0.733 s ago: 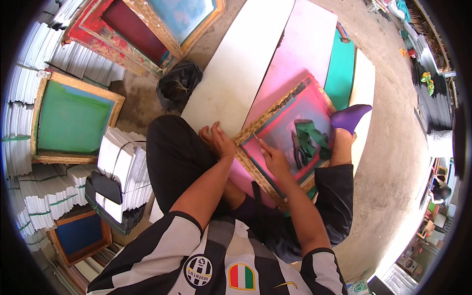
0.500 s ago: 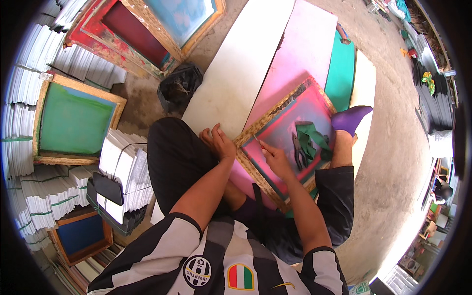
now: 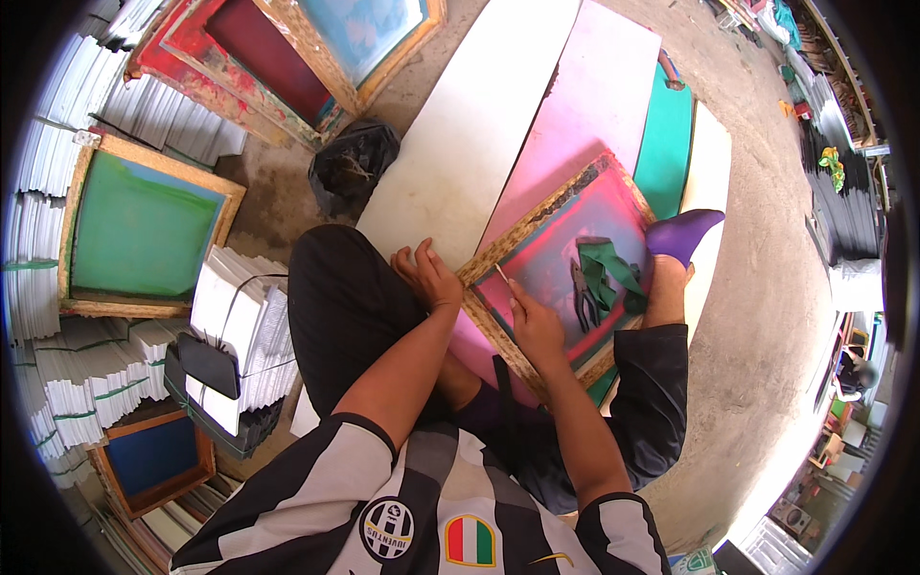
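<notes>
A wooden screen-printing frame point(image 3: 518, 237) with pink-smeared mesh lies tilted across the boards before me. My right hand point(image 3: 539, 331) is over its mesh, closed on a thin, pale-tipped tool point(image 3: 502, 275) whose exact kind I cannot make out. The tip points at the frame's left inner corner. Beside that corner, my left hand point(image 3: 429, 278) rests on the white board with fingers apart, holding nothing. Dark-handled pliers point(image 3: 582, 297) and a bunched green cloth strip point(image 3: 602, 268) lie on the mesh, right of my right hand.
Long white point(image 3: 470, 105), pink point(image 3: 599, 86) and green boards point(image 3: 664, 158) run away from me. My purple-socked foot point(image 3: 682, 235) is against the frame's right side. A black plastic bag point(image 3: 353, 168), a green-mesh frame point(image 3: 144, 230) and tied paper stacks point(image 3: 244, 321) stand at left.
My right hand has drawn slightly back toward me along the frame, still gripping the thin tool. My left hand, the pliers and the green cloth strip stay nearly in place.
</notes>
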A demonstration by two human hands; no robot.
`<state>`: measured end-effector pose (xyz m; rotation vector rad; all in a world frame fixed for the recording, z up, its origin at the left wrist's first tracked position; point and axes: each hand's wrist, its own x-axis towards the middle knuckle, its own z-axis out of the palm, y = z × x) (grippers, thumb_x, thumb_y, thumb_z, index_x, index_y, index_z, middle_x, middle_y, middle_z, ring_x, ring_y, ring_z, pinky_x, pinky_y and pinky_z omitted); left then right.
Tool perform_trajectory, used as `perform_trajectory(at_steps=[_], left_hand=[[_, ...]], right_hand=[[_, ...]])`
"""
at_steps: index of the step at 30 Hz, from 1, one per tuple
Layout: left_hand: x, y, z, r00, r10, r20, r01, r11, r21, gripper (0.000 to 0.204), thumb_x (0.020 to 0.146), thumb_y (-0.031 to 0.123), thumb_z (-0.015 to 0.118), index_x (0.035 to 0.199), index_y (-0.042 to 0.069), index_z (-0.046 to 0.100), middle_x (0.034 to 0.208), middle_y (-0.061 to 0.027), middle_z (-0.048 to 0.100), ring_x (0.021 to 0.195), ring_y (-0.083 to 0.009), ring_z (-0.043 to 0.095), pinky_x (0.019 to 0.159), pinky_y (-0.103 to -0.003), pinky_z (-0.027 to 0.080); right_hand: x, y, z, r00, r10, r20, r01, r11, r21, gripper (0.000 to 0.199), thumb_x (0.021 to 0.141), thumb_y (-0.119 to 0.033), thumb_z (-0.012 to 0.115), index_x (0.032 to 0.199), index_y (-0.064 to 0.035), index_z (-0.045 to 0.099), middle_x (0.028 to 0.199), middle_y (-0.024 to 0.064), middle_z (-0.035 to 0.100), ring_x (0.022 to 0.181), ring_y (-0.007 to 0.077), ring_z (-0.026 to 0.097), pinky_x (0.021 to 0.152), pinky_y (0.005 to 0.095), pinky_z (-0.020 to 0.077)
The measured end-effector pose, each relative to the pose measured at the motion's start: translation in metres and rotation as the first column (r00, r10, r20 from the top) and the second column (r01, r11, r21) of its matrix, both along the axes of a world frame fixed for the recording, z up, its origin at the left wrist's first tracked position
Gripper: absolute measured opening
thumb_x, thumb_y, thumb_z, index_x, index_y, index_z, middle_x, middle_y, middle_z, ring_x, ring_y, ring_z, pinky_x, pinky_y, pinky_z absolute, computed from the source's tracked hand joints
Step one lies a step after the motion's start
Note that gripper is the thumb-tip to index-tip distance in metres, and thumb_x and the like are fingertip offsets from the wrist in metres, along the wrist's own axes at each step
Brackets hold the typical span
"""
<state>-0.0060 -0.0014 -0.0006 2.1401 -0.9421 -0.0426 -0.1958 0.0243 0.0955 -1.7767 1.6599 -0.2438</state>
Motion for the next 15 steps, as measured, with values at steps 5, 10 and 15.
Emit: perform_trajectory(at_steps=[5, 10, 15], left_hand=[[0.0, 0.0, 0.001, 1.0, -0.005, 0.013, 0.005, 1.0, 0.014, 0.024, 0.103, 0.018, 0.05, 0.118, 0.01, 0.069, 0.133, -0.0226, 0.046, 0.134, -0.0455, 0.037, 0.114, -0.06, 0.031], [-0.002, 0.001, 0.001, 1.0, 0.007, -0.008, -0.007, 1.0, 0.001, 0.025, 0.104, 0.018, 0.049, 0.119, 0.011, 0.068, 0.133, -0.0222, 0.046, 0.135, -0.0463, 0.036, 0.116, -0.061, 0.029], [-0.002, 0.001, 0.002, 1.0, 0.003, -0.007, -0.003, 0.999, 0.035, 0.026, 0.104, 0.02, 0.049, 0.12, 0.01, 0.067, 0.135, -0.0224, 0.045, 0.137, -0.0464, 0.035, 0.116, -0.06, 0.03]], right_hand=[[0.008, -0.002, 0.012, 0.984, 0.038, -0.173, -0.03, 0.998, 0.048, 0.041, 0.102, -0.03, 0.056, 0.143, -0.0301, 0.06, 0.094, 0.0208, 0.073, 0.085, 0.0439, 0.07, 0.076, 0.0545, 0.0548], [0.03, -0.007, 0.035, 0.907, 0.176, -0.383, -0.107, 0.975, 0.196, 0.046, 0.104, -0.027, 0.046, 0.149, -0.0221, 0.053, 0.096, 0.0241, 0.072, 0.092, 0.0419, 0.071, 0.08, 0.0556, 0.0549], [0.038, -0.007, 0.026, 0.973, 0.096, -0.211, -0.046, 0.972, 0.229, 0.052, 0.102, -0.023, 0.047, 0.154, -0.0207, 0.046, 0.108, 0.0277, 0.07, 0.094, 0.0456, 0.07, 0.082, 0.056, 0.0554]])
